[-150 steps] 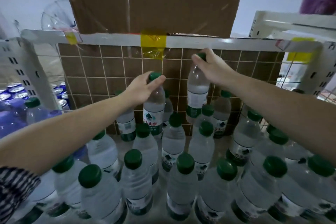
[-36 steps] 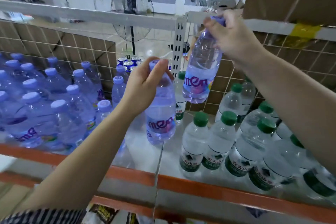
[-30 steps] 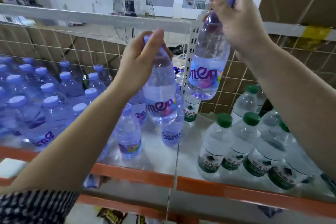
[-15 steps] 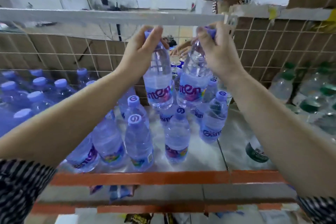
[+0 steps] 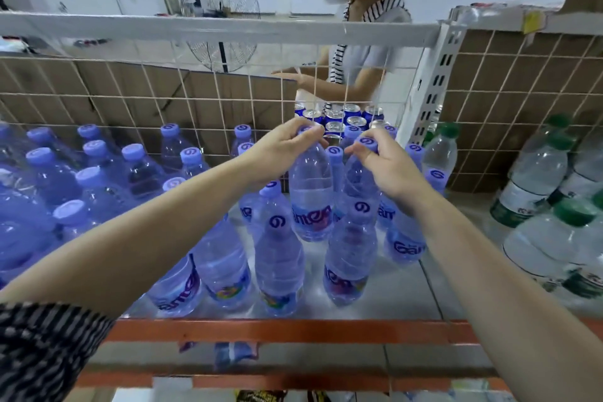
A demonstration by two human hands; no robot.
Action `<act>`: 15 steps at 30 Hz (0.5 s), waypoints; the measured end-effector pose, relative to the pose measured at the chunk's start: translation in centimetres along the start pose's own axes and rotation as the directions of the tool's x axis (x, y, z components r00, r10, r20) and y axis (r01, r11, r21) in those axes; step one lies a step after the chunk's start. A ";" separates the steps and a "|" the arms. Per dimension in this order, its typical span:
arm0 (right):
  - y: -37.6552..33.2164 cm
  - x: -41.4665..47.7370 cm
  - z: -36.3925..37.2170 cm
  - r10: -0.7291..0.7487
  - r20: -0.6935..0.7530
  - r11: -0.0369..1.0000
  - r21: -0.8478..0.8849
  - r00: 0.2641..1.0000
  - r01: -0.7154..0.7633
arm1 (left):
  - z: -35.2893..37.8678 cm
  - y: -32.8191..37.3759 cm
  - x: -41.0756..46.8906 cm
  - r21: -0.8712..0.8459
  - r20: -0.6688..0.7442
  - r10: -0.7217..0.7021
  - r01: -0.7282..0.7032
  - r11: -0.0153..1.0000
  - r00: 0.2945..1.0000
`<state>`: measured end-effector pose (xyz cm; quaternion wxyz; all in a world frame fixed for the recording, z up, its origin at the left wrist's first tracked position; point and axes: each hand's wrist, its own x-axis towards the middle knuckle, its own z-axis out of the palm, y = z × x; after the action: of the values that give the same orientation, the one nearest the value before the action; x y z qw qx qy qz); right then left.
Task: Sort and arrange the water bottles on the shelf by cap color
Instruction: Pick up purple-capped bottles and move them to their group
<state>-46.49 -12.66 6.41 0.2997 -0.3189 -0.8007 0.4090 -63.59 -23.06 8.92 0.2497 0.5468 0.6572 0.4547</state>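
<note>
Both bare hands are up at the shelf, each pinching the top of a clear plastic bottle tinted violet by its purple screw cap. The left hand (image 5: 284, 147) has its fingers closed around the cap and neck of one tall purple-capped bottle (image 5: 311, 199), which stands upright toward the back of the shelf's pale, glossy deck (image 5: 401, 284); the ribbed, waisted body carries a wrap label with purple lettering over a pink blotch. The right hand (image 5: 388, 163) grips the neck of a second purple-capped bottle (image 5: 360, 183) just beside the first, thumb and fingers pressed under its cap, whose flat top shows a white swirl mark. Whether either base is fully resting on the deck is hidden by the bottles in front. Around them stands a crowd of matching purple-capped bottles (image 5: 277, 254), dense on the left, looser in the front rows. Past a white perforated metal upright (image 5: 434, 91), the next bay holds clear, colourless bottles with dark green caps (image 5: 538, 179) and green-and-white labels, well apart from the purple group. A thin white wire grid (image 5: 195, 101) backs the shelf, with brown corrugated cardboard (image 5: 130, 85) behind it, and a flat white steel beam (image 5: 212, 31) runs across above. The shelf's front edge is an orange-red painted metal rail (image 5: 277, 330). Through the grid, blue drink cans with silver tops (image 5: 336, 116) cluster, and a person in a black-and-white striped top (image 5: 355, 52) stands beyond, near a round wire-caged fan (image 5: 222, 13).
</note>
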 end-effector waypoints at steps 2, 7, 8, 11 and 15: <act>0.9 -0.2 0.2 0.022 0.001 0.999 0.045 1.000 -0.022 | 0.3 -0.5 -0.1 0.044 0.026 -0.017 0.015 0.999 1.000; 3.4 -1.1 1.2 0.064 0.060 0.997 0.049 0.996 -0.067 | 0.8 -0.8 0.4 0.201 0.073 -0.055 0.040 0.979 0.996; 3.7 -1.2 1.3 0.060 0.063 0.996 0.056 0.996 -0.063 | 0.8 -0.8 0.6 0.230 0.078 -0.067 0.048 0.972 0.995; 4.2 -1.3 1.2 0.062 0.061 0.993 0.096 0.996 -0.068 | 0.6 -0.9 0.9 0.301 0.099 -0.098 0.065 0.952 0.990; 4.6 -1.5 1.1 0.066 0.067 0.984 0.159 0.996 -0.076 | 0.7 -1.3 0.8 0.528 0.154 -0.094 -0.002 0.849 0.984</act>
<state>-45.16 -12.17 1.66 0.2848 -0.3091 -0.7621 0.4924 -63.85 -22.04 7.60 0.1581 0.6158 0.7450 0.2020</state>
